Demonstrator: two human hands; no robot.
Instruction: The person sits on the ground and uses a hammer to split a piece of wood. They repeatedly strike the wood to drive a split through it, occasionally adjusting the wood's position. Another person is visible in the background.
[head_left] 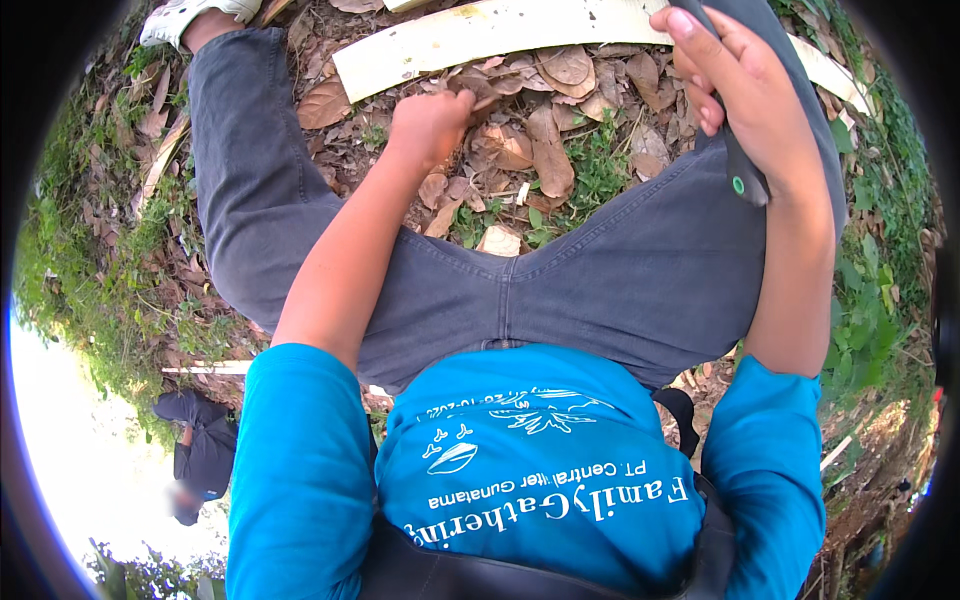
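My left hand (428, 128) reaches down to the ground between my legs, its fingers curled and pinching at a brown dry leaf (484, 92). Just beyond it a long pale strip of wood (500, 32) lies across the leaf litter, its left end cut off straight. My right hand (745, 95) is raised over my right thigh. It grips a black-handled tool (744, 165), whose handle has a green-rimmed hole at the near end. The tool's working end is not visible, so its exact kind is unclear.
Dry leaves (550, 150) and green weeds (595, 180) cover the ground between my legs in grey trousers (620, 265). More grass (90, 220) grows at the left. Another person (200, 445) in dark clothes is at the lower left. Thin wood pieces (205, 368) lie about.
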